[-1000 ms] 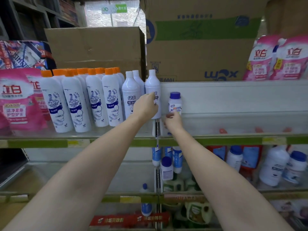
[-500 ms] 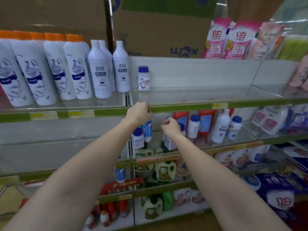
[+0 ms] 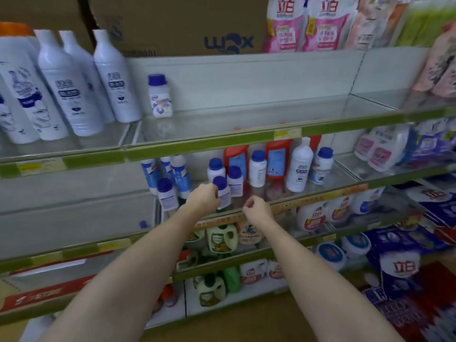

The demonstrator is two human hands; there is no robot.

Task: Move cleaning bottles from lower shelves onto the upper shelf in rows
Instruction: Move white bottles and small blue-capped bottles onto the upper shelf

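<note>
1. Bottles for the task, small white plastic ones with blue screw caps, stood in a cluster on the glass lower shelf (image 3: 345, 169) just beyond both hands.
2. I saw my left hand (image 3: 204, 197) reaching onto that shelf, its fingers curled against the side of the nearest small white blue-capped bottle (image 3: 222, 192); whether they had closed round it I could not tell, since the hand hid its own fingertips.
3. My right hand (image 3: 256, 208) hung just right of the left one, at the shelf's front edge, fingers loosely curled with thumb near forefinger, holding nothing.
4. Behind the left hand stood two more blue-capped bottles (image 3: 234, 181); left of it another one (image 3: 166, 195) stood before tall slim blue-and-white bottles (image 3: 181, 176).
5. Beyond the right hand were red flat bottles (image 3: 277, 156), a taller white bottle with a narrow neck (image 3: 298, 166) and another blue-capped one (image 3: 322, 165).
6. Above both hands, the glass upper shelf (image 3: 246, 122) carried a single small white blue-capped bottle (image 3: 160, 96) near its back wall.
7. Up and left of the left hand, tall pale lavender bottles (image 3: 116, 77) stood in rows on that upper shelf.
8. Pink refill pouches (image 3: 283, 23) sat high above the right hand.
</note>
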